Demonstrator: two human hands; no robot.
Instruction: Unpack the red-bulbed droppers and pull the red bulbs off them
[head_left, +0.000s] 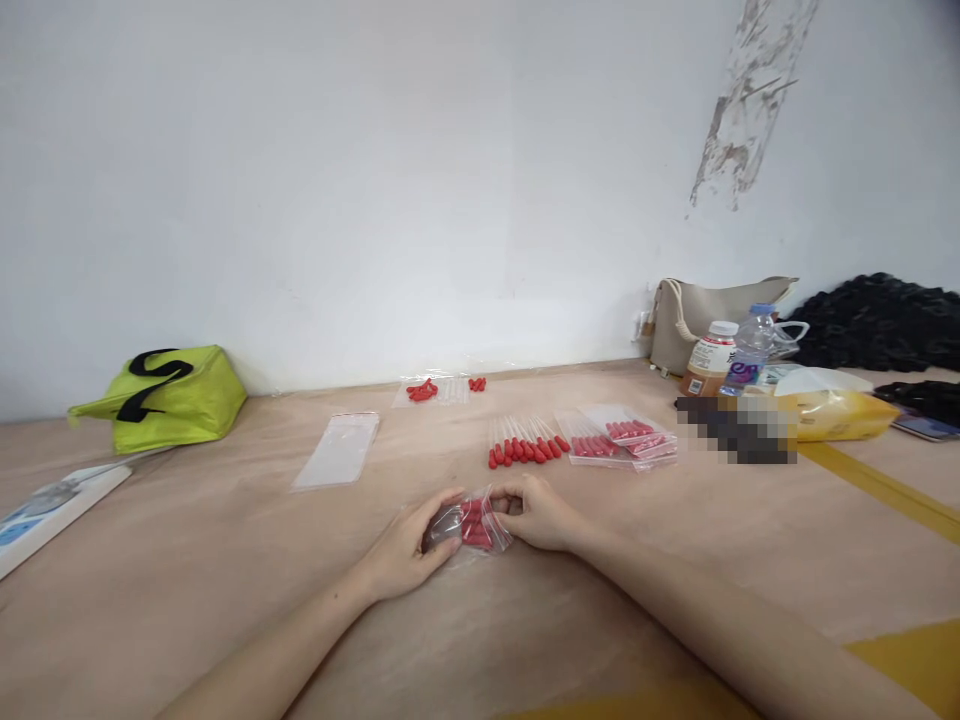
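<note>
A small clear plastic bag with several red pieces in it lies between my hands near the table's middle. My left hand curves around its left side, thumb and fingers on the plastic. At the right edge, my right hand pinches the bag between thumb and fingers. Just beyond my hands lies a row of white sticks with red ends. Right of that row is a pile of filled clear bags with red pieces inside. A flat stack of clear bags rests to the left.
Along the wall lie loose red pieces on clear plastic. A lime-green bag and a white box are at left. At right stand bottles, a beige bag, a yellow packet and a black heap.
</note>
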